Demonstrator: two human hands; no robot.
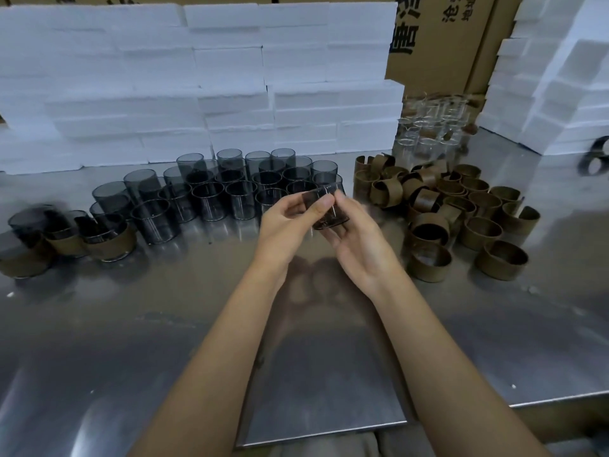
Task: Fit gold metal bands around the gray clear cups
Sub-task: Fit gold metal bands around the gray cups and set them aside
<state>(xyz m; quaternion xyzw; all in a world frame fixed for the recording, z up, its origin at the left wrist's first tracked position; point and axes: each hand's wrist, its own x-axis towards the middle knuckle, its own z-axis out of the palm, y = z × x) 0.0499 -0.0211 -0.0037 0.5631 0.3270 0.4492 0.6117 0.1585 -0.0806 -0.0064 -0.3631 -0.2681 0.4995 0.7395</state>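
Both hands hold one gray clear cup [324, 207] in the air above the middle of the steel table. My left hand [290, 222] grips its left side with thumb on top. My right hand [357, 235] curls round its right side and underside. No gold band is on this cup. Several bare gray cups [211, 192] stand in rows behind the hands. A heap of gold metal bands [461, 206] lies to the right. Cups with bands fitted [110, 239] stand at the far left.
The steel table [197, 324] reflects my arms and has a front edge at lower right. White foam blocks [197, 77] are stacked behind the cups and at the far right. Colourless clear glasses [431, 127] and cardboard boxes [438, 37] stand at the back right.
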